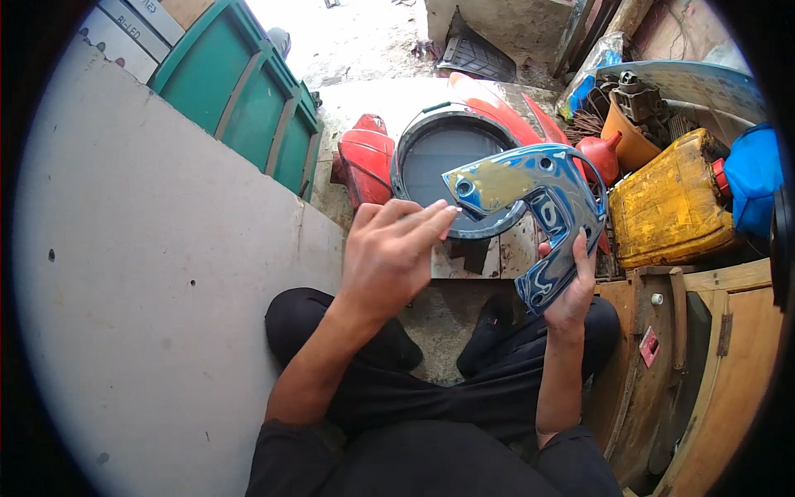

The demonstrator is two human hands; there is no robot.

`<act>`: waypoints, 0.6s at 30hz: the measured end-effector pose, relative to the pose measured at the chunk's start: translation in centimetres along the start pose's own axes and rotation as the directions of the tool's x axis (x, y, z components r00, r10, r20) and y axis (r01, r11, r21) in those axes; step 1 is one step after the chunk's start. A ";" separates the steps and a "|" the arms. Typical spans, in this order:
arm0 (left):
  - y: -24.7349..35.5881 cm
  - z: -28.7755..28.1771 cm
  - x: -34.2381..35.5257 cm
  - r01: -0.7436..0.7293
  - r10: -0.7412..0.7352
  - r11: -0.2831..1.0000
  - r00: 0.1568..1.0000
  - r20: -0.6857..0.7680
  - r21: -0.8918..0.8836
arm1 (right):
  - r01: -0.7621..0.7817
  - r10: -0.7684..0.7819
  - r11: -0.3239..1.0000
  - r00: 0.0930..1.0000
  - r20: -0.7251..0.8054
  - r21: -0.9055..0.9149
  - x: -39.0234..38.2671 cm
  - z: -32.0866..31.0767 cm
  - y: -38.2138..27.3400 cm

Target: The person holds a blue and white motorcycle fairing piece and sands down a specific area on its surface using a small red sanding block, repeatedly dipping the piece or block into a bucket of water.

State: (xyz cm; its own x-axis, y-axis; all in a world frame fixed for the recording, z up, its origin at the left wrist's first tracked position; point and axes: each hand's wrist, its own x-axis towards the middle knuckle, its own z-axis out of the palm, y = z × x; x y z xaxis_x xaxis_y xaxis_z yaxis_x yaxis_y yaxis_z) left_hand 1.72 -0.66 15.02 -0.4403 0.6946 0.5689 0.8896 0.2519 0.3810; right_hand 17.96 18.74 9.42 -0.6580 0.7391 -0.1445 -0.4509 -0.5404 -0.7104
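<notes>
My right hand (571, 290) grips a curved, glossy blue panel (560, 211) by its lower arm. The panel has round holes and a dull yellowish patch on its upper arm, which is raised over a round black tub (422, 157) of cloudy liquid. My left hand (393, 253) is closed, its fingertips around a small pinkish-white piece (447, 224) just left of the panel's upper end; I cannot tell whether it touches the panel. Red shaped panels (364, 153) lie on either side of the tub on a worn low board (339, 99).
A white wall (166, 290) and green bin (232, 91) line my left. At right are a yellow jerrycan (671, 215), red funnel (596, 153), orange bucket (625, 132), blue bundle (754, 182) and wooden cabinet (737, 348). A dark tray (472, 58) stands behind. My knees are below the board.
</notes>
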 end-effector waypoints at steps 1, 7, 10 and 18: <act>-0.3 -0.2 0.0 0.039 -0.040 0.998 0.999 -0.017 -0.040 | 0.005 -0.005 1.000 1.000 -0.003 -0.004 -0.1 0.1 0.0; -2.4 -0.5 0.4 0.241 -0.260 0.953 0.962 -0.087 -0.185 | -0.030 0.035 0.997 0.997 0.070 -0.073 -0.5 0.7 -0.1; -2.3 -0.6 0.7 0.204 -0.216 0.968 0.974 -0.072 -0.146 | -0.026 0.034 0.995 0.996 0.088 -0.094 -0.6 1.2 -0.1; -2.2 -0.5 0.7 0.163 -0.167 0.982 0.985 -0.040 -0.092 | -0.063 0.075 0.993 0.990 0.118 -0.104 -0.5 0.9 -0.1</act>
State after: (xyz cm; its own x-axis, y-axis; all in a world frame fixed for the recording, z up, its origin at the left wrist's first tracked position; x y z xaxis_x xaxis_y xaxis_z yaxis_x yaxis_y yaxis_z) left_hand -0.61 -1.09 14.95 -0.5875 0.6152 0.5257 0.7909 0.2989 0.5340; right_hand 17.83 18.10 10.17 -0.7567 0.6436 -0.1148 -0.3436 -0.5409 -0.7677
